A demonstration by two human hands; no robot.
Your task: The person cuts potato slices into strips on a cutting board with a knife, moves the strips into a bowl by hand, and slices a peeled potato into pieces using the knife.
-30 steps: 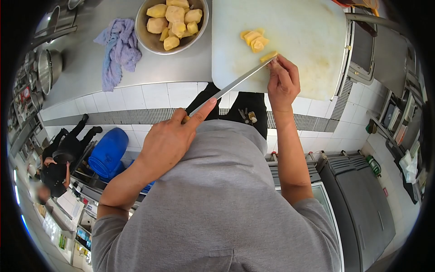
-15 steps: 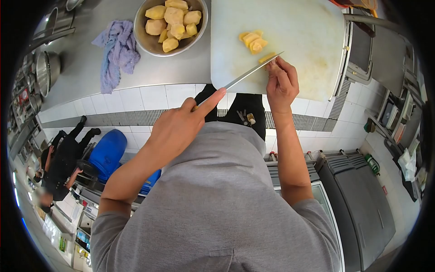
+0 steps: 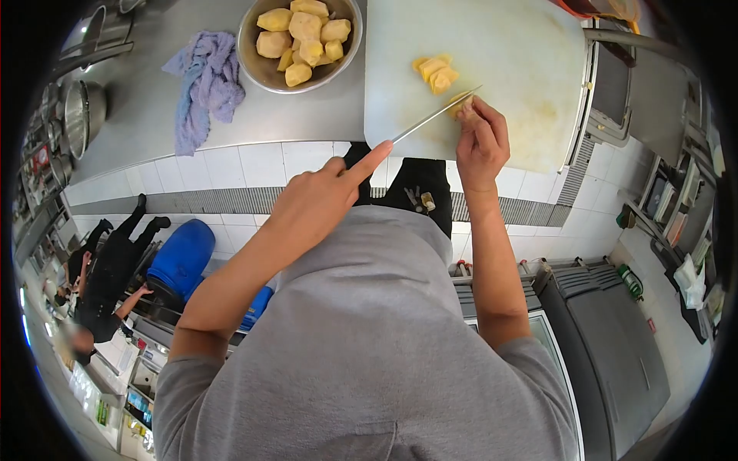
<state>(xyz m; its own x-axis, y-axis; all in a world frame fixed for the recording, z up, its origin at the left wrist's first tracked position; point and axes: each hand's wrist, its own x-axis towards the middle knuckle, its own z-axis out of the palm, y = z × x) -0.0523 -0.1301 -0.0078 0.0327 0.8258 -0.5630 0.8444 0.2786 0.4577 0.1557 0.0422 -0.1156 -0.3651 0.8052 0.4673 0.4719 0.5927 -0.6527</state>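
Observation:
My left hand (image 3: 315, 201) is closed around the handle of a knife (image 3: 430, 119), its index finger stretched along the back of the blade. The blade slants up and right over a whitish cutting board (image 3: 530, 69), across a yellow potato piece (image 3: 455, 104). Fingertips of my right hand (image 3: 483, 142) pinch that piece near the blade's tip. Several cut potato slices (image 3: 437, 73) lie together just beyond the knife. Left of the board, a metal bowl (image 3: 356, 48) holds several peeled potatoes (image 3: 305, 28).
A purple cloth (image 3: 207, 92) lies on the steel counter (image 3: 154, 96) left of the bowl. A blue barrel (image 3: 183, 257) stands on the floor at left, beside a person in black (image 3: 108, 284) who touches a dark round container. Another person is partly visible behind them.
My left hand has moved up and right with the knife, whose blade now lies over the potato piece. My right hand has barely moved. The person in black has shifted the dark container toward the barrel.

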